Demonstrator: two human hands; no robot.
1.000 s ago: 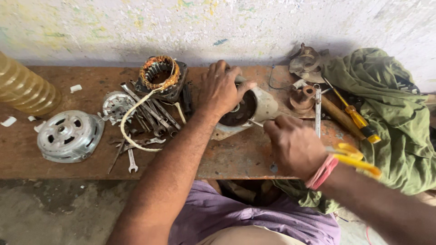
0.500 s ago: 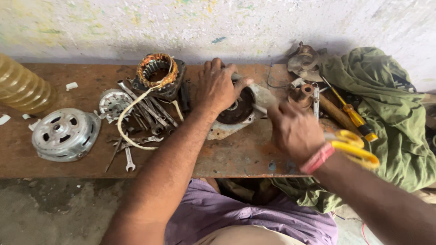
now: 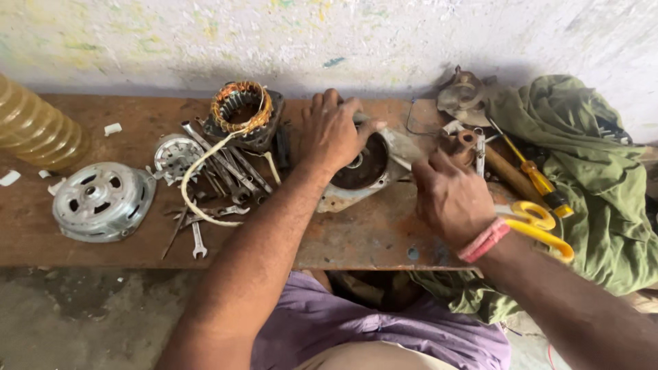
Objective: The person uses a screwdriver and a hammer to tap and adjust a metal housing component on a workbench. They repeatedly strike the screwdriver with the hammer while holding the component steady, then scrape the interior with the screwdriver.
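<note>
Motor housing (image 3: 363, 168) at bench (image 3: 82, 253) middle, near back edge. Left hand (image 3: 336, 130) clamps its rim. Right hand (image 3: 449, 195) pinches small part, unclear. Housing likely heavy, rigid, greasy; grip rim.

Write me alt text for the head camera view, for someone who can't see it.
A person's left hand rests on a motor housing on a wooden bench, while the right hand reaches toward small rusty parts. Spanners, a copper-wound stator and a silver end cover lie left; yellow scissors right.
</note>
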